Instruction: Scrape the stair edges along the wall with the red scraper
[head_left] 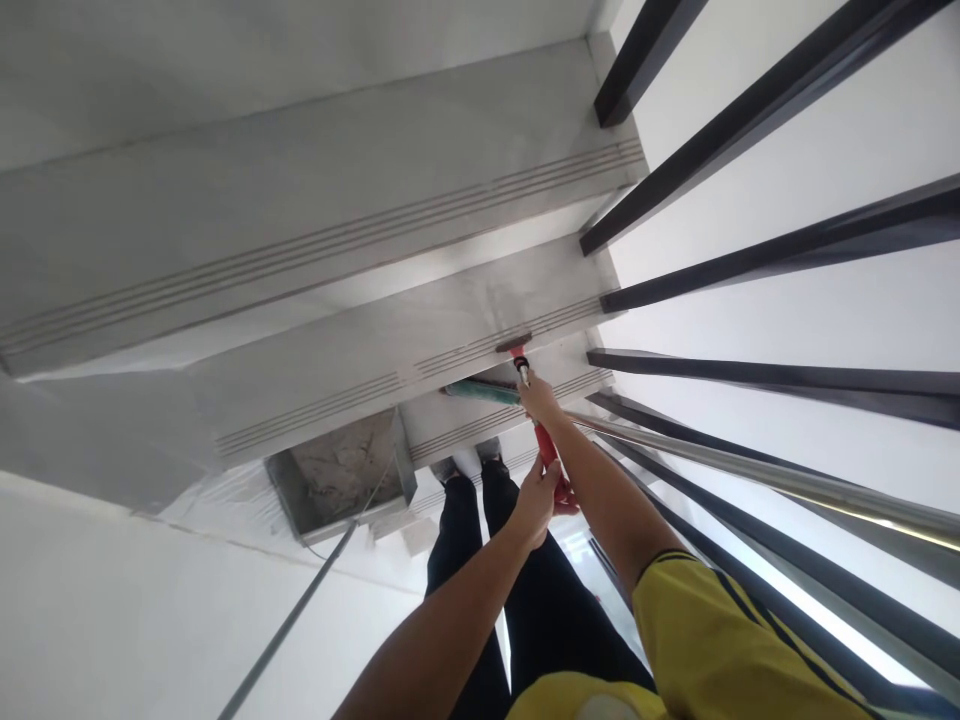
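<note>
A scraper (pixel 547 443) with a red handle, a metal neck and a wide dark blade reaches down onto the stairs. My right hand (pixel 538 396) is closed around its upper shaft, just behind the red head. Lower on the handle, my left hand (pixel 536 503) grips the red end. The blade (pixel 514 343) rests at the grooved front edge of a grey stair tread (pixel 420 330), near its right end. Beside my right hand lies a green, long, narrow brush-like head (pixel 484 391); part of it is hidden behind the hand.
A long-handled metal dustpan (pixel 409 450) with dusty debris (pixel 341 475) stands at the left on the stairs. Dark railing bars (pixel 780 375) and a shiny metal pole (pixel 750 468) run along the right. My feet (pixel 489 449) are on a lower step. A white wall (pixel 150 600) borders the left.
</note>
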